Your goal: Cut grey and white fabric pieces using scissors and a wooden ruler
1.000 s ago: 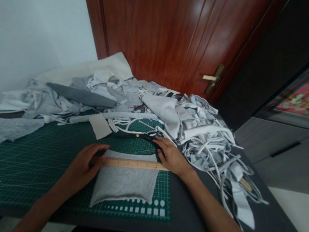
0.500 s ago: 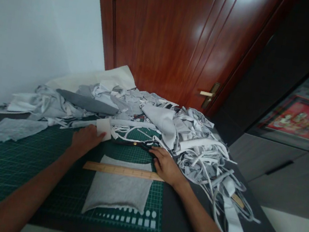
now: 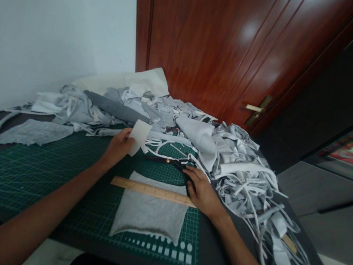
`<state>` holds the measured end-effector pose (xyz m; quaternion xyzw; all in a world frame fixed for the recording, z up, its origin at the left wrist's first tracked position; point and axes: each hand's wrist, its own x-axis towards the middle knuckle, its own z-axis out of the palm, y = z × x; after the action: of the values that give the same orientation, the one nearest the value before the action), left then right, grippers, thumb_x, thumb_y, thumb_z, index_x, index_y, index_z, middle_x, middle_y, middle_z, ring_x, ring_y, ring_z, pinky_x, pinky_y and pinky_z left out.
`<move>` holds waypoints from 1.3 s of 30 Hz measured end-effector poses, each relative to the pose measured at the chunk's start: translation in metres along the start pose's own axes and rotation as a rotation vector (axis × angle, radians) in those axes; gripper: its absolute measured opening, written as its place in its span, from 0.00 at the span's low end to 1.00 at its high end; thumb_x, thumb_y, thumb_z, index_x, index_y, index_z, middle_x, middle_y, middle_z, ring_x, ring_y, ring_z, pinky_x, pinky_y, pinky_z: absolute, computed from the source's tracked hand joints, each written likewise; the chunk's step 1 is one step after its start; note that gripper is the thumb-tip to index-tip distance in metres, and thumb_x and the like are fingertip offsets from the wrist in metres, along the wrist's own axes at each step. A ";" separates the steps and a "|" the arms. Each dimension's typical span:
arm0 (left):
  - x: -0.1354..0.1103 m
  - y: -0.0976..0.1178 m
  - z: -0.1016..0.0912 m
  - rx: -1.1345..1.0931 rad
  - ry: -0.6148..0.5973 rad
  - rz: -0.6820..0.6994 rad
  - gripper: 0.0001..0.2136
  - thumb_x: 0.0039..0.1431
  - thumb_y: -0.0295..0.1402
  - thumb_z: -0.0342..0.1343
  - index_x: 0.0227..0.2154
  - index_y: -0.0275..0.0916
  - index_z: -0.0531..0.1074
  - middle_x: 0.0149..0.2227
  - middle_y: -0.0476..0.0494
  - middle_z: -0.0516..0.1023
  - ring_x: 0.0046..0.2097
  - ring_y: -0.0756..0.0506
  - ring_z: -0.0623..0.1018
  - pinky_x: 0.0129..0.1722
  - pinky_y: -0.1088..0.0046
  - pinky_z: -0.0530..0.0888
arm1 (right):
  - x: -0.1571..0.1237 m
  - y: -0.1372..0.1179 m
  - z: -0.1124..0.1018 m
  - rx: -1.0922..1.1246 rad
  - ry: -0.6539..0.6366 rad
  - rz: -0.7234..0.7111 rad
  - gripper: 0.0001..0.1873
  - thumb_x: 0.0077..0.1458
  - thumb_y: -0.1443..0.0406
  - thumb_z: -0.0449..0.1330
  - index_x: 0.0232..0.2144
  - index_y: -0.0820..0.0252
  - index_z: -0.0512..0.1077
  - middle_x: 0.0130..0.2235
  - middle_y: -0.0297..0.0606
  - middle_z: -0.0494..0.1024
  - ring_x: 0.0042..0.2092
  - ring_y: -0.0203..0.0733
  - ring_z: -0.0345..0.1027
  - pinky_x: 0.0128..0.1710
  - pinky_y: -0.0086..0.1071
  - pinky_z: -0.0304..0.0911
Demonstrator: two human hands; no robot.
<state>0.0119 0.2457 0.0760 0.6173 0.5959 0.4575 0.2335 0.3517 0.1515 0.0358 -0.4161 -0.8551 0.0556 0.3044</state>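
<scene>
My left hand pinches a small white rectangle of card or stiff fabric and holds it up above the far edge of the green cutting mat. My right hand lies at the right end of a wooden ruler, its fingers reaching black-handled scissors. Whether those fingers grip the scissors, I cannot tell. The ruler rests across the top of a grey fabric piece.
A large heap of grey and white fabric scraps and strips covers the far and right side of the dark table. A flat grey swatch lies at the left. Behind rises a wooden door.
My left hand has moved from the ruler to the white rectangle and lifted it off the mat. The right hand stays by the scissors, and the view has swung slightly.
</scene>
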 end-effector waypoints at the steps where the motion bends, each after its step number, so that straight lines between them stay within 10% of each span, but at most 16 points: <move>1: -0.005 0.002 0.002 -0.058 -0.031 0.008 0.22 0.52 0.37 0.49 0.49 0.37 0.72 0.39 0.43 0.81 0.38 0.43 0.80 0.35 0.70 0.76 | -0.001 0.002 0.000 0.003 -0.003 -0.001 0.26 0.64 0.73 0.53 0.62 0.59 0.69 0.64 0.51 0.71 0.66 0.52 0.64 0.67 0.56 0.61; 7: -0.035 0.021 0.025 -0.346 -0.234 0.019 0.17 0.57 0.49 0.52 0.38 0.39 0.71 0.24 0.54 0.66 0.22 0.51 0.66 0.20 0.76 0.66 | -0.003 0.007 0.001 0.012 -0.015 -0.004 0.27 0.63 0.74 0.51 0.63 0.59 0.68 0.63 0.50 0.72 0.66 0.51 0.64 0.68 0.56 0.60; 16: -0.048 0.032 0.027 -0.172 -0.440 0.112 0.25 0.59 0.58 0.55 0.33 0.36 0.77 0.27 0.49 0.74 0.29 0.48 0.69 0.26 0.75 0.64 | 0.004 -0.015 -0.010 0.068 0.038 0.020 0.19 0.72 0.65 0.50 0.60 0.58 0.69 0.60 0.48 0.75 0.63 0.49 0.67 0.66 0.51 0.61; 24: -0.061 0.039 0.036 0.024 -0.739 0.480 0.19 0.65 0.48 0.53 0.28 0.39 0.77 0.28 0.47 0.75 0.33 0.46 0.74 0.35 0.72 0.70 | 0.006 -0.018 -0.001 0.010 0.077 0.091 0.18 0.71 0.67 0.50 0.58 0.60 0.71 0.57 0.49 0.77 0.59 0.51 0.68 0.64 0.51 0.63; 31: -0.070 0.045 0.042 0.064 -0.646 0.505 0.13 0.63 0.42 0.54 0.39 0.41 0.80 0.39 0.43 0.84 0.42 0.42 0.80 0.50 0.68 0.73 | 0.017 -0.005 0.011 -0.157 0.043 0.151 0.24 0.63 0.76 0.50 0.58 0.64 0.72 0.56 0.53 0.74 0.58 0.54 0.67 0.61 0.50 0.65; 39: -0.074 0.046 0.041 -0.100 -0.486 0.274 0.17 0.54 0.43 0.53 0.37 0.40 0.81 0.37 0.45 0.84 0.40 0.40 0.80 0.43 0.67 0.77 | 0.049 -0.001 0.007 -0.244 -0.152 0.222 0.23 0.62 0.79 0.51 0.55 0.66 0.75 0.49 0.53 0.78 0.52 0.52 0.72 0.58 0.45 0.67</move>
<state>0.0804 0.1777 0.0740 0.7714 0.4103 0.3521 0.3355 0.3237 0.1884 0.0539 -0.5365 -0.8247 0.0163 0.1782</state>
